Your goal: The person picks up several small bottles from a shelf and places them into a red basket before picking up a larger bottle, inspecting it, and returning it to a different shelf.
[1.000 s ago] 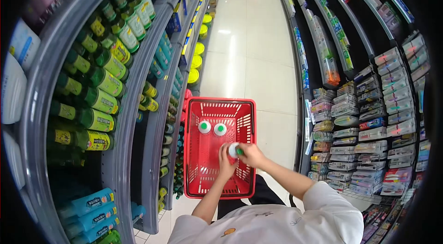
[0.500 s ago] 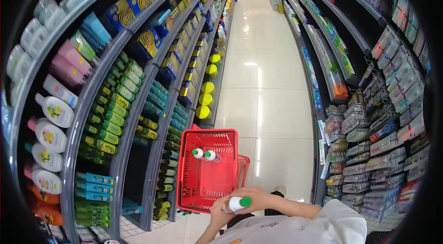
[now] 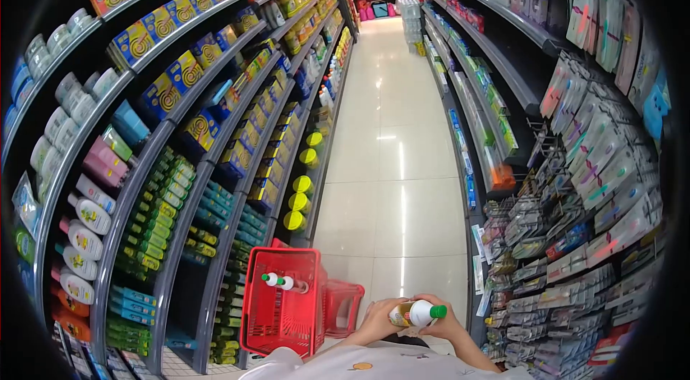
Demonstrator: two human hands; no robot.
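bottle lifted from basket, now sideways between both hands' fingers.

Bottle between both hands, basket left (two bottles inside)

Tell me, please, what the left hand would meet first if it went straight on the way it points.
Probably the bottle: the left hand points rightward and already grips its base, with the right hand just beyond.
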